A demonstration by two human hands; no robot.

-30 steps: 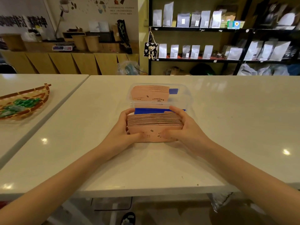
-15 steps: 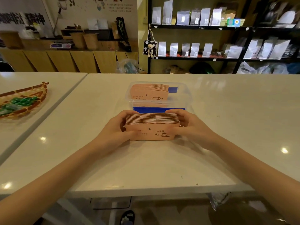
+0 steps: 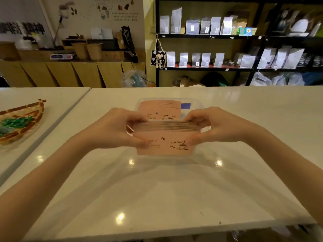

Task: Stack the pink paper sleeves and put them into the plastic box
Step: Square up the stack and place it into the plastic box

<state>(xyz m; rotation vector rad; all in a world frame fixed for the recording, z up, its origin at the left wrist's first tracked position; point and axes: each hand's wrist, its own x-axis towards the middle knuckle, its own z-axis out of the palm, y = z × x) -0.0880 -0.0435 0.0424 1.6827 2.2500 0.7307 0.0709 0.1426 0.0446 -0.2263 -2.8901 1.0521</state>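
A thick stack of pink paper sleeves point(image 3: 165, 138) with a coffee-cup print is held on edge above the white table, just in front of the plastic box. My left hand point(image 3: 113, 129) grips its left end and my right hand point(image 3: 215, 127) grips its right end. The clear plastic box point(image 3: 199, 104) stands right behind the stack, mostly hidden by it and by my fingers. Inside it stands another batch of pink sleeves point(image 3: 160, 108) with a blue patch point(image 3: 185, 105) beside it.
A woven tray point(image 3: 29, 117) with green wrapped items lies on the neighbouring table at the left. A gap separates the two white tables point(image 3: 157, 189). Shelves with pouches stand behind the far edge.
Both hands have lifted the stack of sleeves off the table and raised it in front of the box; the stack now covers the box's near side.
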